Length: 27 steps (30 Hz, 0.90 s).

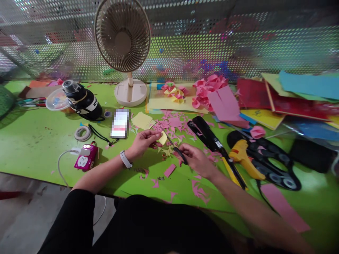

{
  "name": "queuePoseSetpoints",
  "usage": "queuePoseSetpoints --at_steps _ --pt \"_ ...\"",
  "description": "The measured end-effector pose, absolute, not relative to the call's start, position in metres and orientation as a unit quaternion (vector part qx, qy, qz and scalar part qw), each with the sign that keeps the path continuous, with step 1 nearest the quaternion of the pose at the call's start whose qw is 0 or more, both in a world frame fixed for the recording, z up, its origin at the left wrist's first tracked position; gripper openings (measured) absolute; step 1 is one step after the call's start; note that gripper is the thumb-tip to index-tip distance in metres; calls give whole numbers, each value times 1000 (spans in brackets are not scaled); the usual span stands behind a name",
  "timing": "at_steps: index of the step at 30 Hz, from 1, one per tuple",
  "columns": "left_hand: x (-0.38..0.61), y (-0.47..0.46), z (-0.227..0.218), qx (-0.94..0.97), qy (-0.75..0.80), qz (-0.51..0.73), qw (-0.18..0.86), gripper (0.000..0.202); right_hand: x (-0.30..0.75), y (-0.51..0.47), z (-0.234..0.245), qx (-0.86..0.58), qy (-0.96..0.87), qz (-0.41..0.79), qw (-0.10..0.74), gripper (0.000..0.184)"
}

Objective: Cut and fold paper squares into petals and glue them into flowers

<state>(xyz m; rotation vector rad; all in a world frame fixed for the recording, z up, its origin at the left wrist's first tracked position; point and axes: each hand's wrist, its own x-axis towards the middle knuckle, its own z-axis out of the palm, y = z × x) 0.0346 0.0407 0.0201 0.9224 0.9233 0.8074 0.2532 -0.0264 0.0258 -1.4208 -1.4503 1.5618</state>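
My left hand (144,143) pinches a small piece of yellow paper (162,138) between thumb and fingers. In my right hand (194,158) is a pair of scissors (180,155) with dark handles, its blades pointing up and left at the paper's right edge. Whether the blades touch the paper I cannot tell. Below the hands lie yellow scraps (166,151) and a pink paper strip (170,170). Many pink paper offcuts (164,123) are scattered just beyond. A stack of yellow paper squares (143,120) rests behind my left hand.
A fan (122,42) stands at the back, near pink paper flowers (209,88). To the left are a phone (120,123), a black bottle (84,100), a tape roll (82,133) and a pink power socket (87,157). A black stapler (205,134) and yellow glue gun (245,158) lie right.
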Motion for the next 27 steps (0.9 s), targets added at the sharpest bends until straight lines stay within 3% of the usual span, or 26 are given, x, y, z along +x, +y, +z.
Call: queuePoseSetpoints --at_steps 7,16,21,24,27 --pt "34 41 21 386 402 388 734 40 272 -15 24 -551 -603 506 277 40" --pt "35 44 21 270 395 369 796 15 304 -5 23 -685 -693 219 52 23" --pt "34 45 17 274 361 361 815 15 309 -2 21 -669 -718 194 -6 24" --pt "35 43 18 319 355 364 800 26 313 -2 21 -659 -726 195 3 25" --pt "39 36 19 400 349 386 754 34 306 -6 27 -660 -716 188 126 22"
